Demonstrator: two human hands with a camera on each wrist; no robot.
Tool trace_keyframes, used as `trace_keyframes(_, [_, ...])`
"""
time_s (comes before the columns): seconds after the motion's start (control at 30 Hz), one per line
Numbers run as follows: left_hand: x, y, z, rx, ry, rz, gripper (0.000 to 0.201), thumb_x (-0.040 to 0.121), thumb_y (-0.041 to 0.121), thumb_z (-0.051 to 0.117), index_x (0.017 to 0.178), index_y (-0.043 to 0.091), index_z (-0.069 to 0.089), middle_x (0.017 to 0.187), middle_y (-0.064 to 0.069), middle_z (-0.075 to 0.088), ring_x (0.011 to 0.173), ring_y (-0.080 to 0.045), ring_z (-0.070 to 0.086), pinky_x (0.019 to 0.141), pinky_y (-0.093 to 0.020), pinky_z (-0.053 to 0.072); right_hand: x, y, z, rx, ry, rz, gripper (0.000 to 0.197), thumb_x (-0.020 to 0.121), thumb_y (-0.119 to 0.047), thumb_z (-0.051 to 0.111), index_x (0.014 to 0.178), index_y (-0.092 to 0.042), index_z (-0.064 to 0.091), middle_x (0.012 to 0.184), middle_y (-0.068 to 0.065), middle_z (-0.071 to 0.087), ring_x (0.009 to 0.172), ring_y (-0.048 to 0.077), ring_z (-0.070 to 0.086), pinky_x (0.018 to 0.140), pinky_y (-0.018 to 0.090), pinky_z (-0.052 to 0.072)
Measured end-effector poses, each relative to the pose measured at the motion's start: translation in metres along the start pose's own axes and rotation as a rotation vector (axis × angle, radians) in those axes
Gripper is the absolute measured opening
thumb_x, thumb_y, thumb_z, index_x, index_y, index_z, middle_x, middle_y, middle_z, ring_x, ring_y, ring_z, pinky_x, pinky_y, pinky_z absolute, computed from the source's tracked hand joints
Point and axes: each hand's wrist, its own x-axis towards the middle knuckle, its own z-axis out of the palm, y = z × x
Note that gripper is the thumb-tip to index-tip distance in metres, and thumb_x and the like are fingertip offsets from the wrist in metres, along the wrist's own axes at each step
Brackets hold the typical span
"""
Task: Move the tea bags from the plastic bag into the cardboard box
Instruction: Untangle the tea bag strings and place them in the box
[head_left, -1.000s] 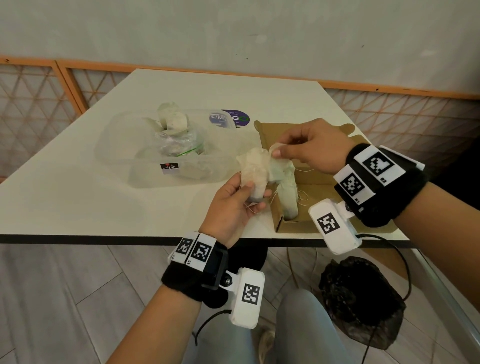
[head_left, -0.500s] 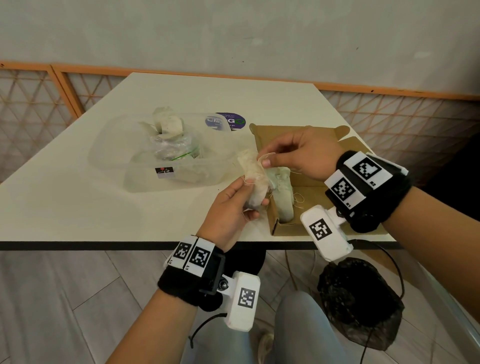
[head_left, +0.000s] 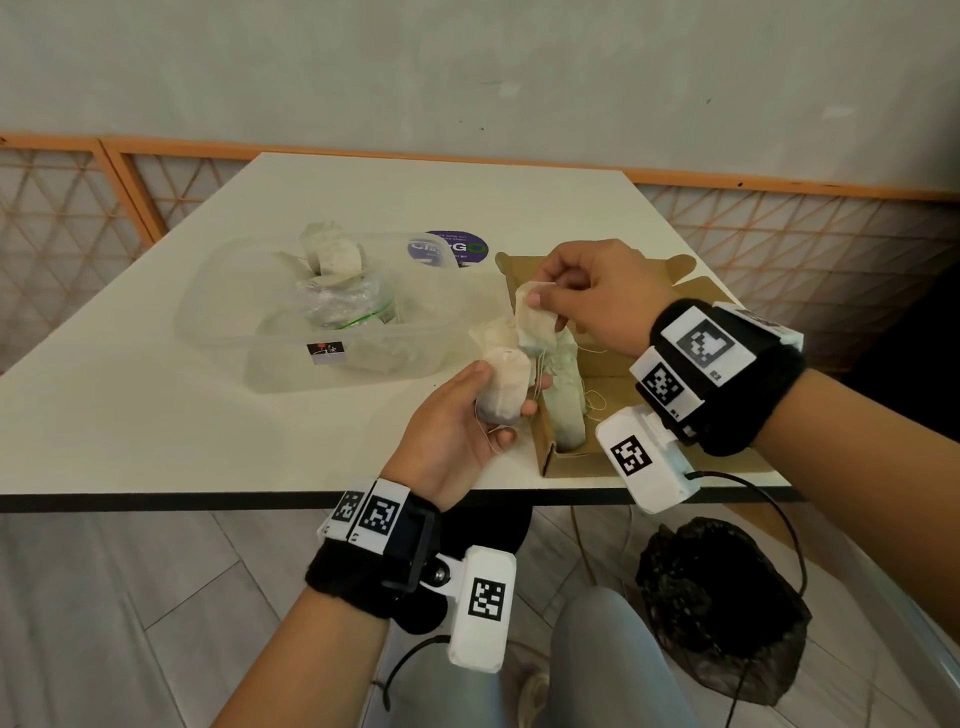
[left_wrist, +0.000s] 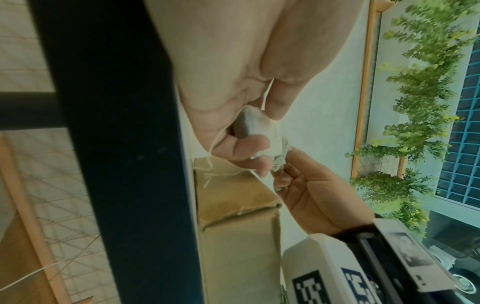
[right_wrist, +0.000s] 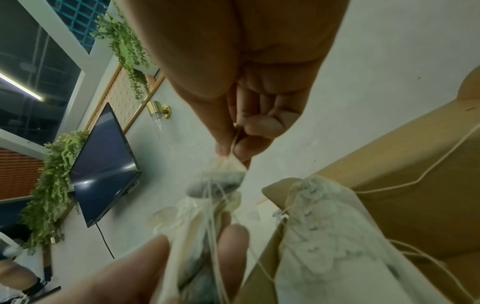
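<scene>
My left hand (head_left: 467, 421) grips a small bunch of tea bags (head_left: 504, 382) near the table's front edge, just left of the open cardboard box (head_left: 558, 460). My right hand (head_left: 582, 296) pinches the top corner of one tea bag (head_left: 535, 322) between thumb and forefinger, lifted a little above that bunch. Loose strings still link it to the bunch. Several tea bags (head_left: 566, 400) lie inside the box along its left wall. In the right wrist view the pinched tea bag (right_wrist: 221, 181) hangs over the bunch (right_wrist: 192, 236). The plastic bag (head_left: 343, 306) with more tea bags (head_left: 332, 254) sits further left.
The plastic bag stands inside a clear plastic tub (head_left: 228, 332) on the white table (head_left: 156, 426). A round purple sticker (head_left: 457, 247) lies behind the tub. A black bag (head_left: 717, 608) sits on the floor under the table's right corner. My knee (head_left: 597, 654) is below the table edge.
My right hand has pinched one tea bag out of the bunch and lifted it up and slightly right. The left hand has kept holding the bunch beside the box.
</scene>
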Motion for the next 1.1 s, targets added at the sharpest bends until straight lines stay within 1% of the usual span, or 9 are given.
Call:
trace_keyframes(0.17, [0.001,0.000,0.000,-0.032,0.028,0.005,0.027,0.100,0.020,0.035,0.113,0.010,0.057,0.103,-0.020,0.065,0.068,-0.014,0.058,0.049,-0.018,0.040,0.000,-0.003,-0.007,0.090,-0.017,-0.010,0.009,0.084,-0.014,0.066,0.079,-0.019,0.061,0.061,-0.004,0.064,0.051,0.001,0.057,0.048,0.007,0.037])
trace_keyframes(0.3, [0.003,0.000,0.000,-0.025,0.090,0.019,0.025,0.101,0.018,0.035,0.111,0.011,0.057,0.104,-0.019,0.063,0.067,-0.014,0.059,0.047,-0.018,0.041,-0.007,-0.013,-0.012,0.251,-0.192,0.002,0.004,0.084,-0.005,0.064,0.086,-0.008,0.065,0.054,-0.009,0.060,0.043,-0.003,0.052,0.047,0.008,0.039])
trace_keyframes(0.4, [0.004,-0.001,0.000,-0.038,0.125,0.013,0.024,0.100,0.021,0.038,0.113,0.013,0.057,0.097,-0.013,0.063,0.068,-0.014,0.059,0.047,-0.018,0.043,-0.011,-0.016,-0.014,0.133,-0.349,-0.019,0.005,0.083,-0.014,0.067,0.087,-0.013,0.069,0.056,-0.014,0.062,0.047,-0.006,0.053,0.051,0.006,0.037])
trace_keyframes(0.5, [0.004,0.000,0.000,-0.044,0.156,0.015,0.025,0.101,0.020,0.037,0.106,0.013,0.061,0.085,-0.005,0.067,0.066,-0.014,0.058,0.047,-0.017,0.042,-0.013,-0.018,-0.014,0.028,-0.372,-0.034,0.002,0.079,-0.027,0.070,0.081,-0.028,0.070,0.070,-0.017,0.067,0.063,-0.008,0.056,0.067,0.009,0.038])
trace_keyframes(0.63, [0.007,-0.001,-0.001,-0.026,0.212,0.008,0.024,0.101,0.016,0.040,0.098,0.010,0.063,0.080,-0.005,0.067,0.064,-0.013,0.062,0.048,-0.017,0.045,-0.020,-0.021,-0.009,0.021,-0.451,-0.078,0.008,0.073,-0.028,0.074,0.070,-0.033,0.069,0.098,-0.001,0.069,0.093,0.013,0.061,0.090,0.024,0.040])
trace_keyframes(0.73, [0.007,-0.001,-0.002,-0.036,0.245,0.002,0.028,0.101,0.017,0.040,0.113,0.001,0.060,0.089,-0.009,0.066,0.073,-0.017,0.063,0.058,-0.024,0.052,-0.024,-0.023,-0.005,0.028,-0.525,-0.096,0.008,0.073,-0.023,0.074,0.071,-0.029,0.070,0.107,0.000,0.064,0.094,0.008,0.058,0.086,0.012,0.037])
trace_keyframes(0.8, [0.007,-0.002,-0.001,-0.041,0.255,0.000,0.032,0.101,0.016,0.039,0.122,-0.002,0.056,0.099,-0.013,0.066,0.087,-0.021,0.063,0.070,-0.031,0.053,-0.025,-0.022,-0.002,0.011,-0.554,-0.083,0.009,0.072,-0.025,0.075,0.071,-0.032,0.070,0.113,-0.006,0.059,0.097,0.005,0.055,0.090,0.013,0.035])
trace_keyframes(0.93, [0.006,-0.002,-0.001,-0.052,0.225,0.008,0.030,0.101,0.015,0.038,0.119,0.002,0.057,0.097,-0.012,0.064,0.086,-0.020,0.062,0.063,-0.029,0.055,-0.020,-0.015,0.008,-0.059,-0.436,-0.092,0.008,0.074,-0.024,0.075,0.080,-0.028,0.071,0.119,-0.007,0.052,0.108,0.008,0.049,0.091,0.018,0.035])
trace_keyframes(1.1, [0.005,0.001,-0.001,-0.085,0.149,-0.011,0.041,0.101,0.036,0.034,0.122,0.009,0.057,0.101,-0.007,0.069,0.090,-0.016,0.066,0.078,-0.033,0.053,-0.017,-0.010,0.019,-0.054,-0.389,-0.130,0.016,0.076,-0.013,0.074,0.091,-0.007,0.074,0.096,-0.001,0.058,0.087,0.013,0.055,0.077,0.017,0.042])
